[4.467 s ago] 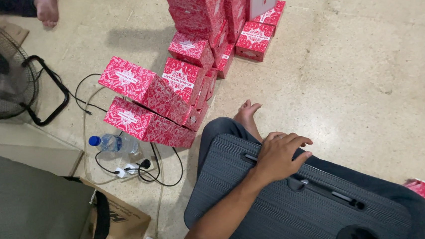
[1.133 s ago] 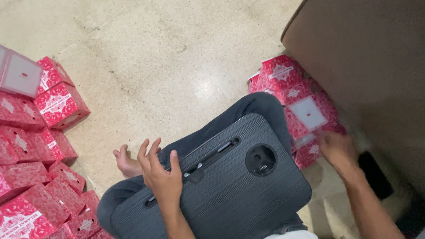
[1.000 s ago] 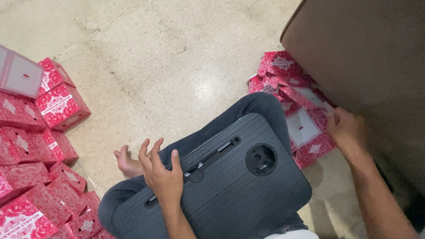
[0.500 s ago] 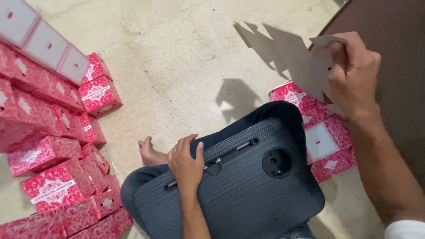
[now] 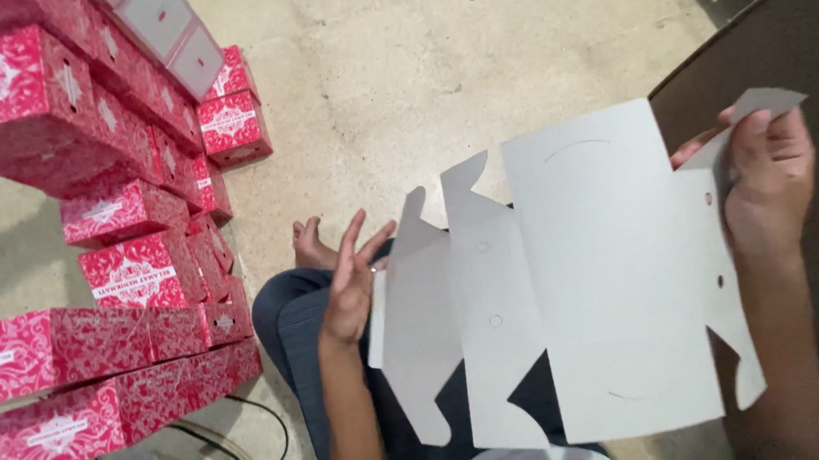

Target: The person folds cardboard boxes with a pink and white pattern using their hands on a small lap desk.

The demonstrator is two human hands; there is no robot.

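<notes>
A flat, die-cut carton blank (image 5: 586,275), grey side up, is held out above the person's lap. The right hand (image 5: 762,186) pinches its upper right flap, fingers closed on the card. The left hand (image 5: 351,282) has its fingers spread open at the blank's left edge; whether it touches cannot be told. The sheet looks light and thin, stiff along its panels but likely to flop at the score lines, so gripping opposite edges suits it best. Folded red patterned boxes (image 5: 134,268) are stacked on the floor (image 5: 436,65) to the left.
</notes>
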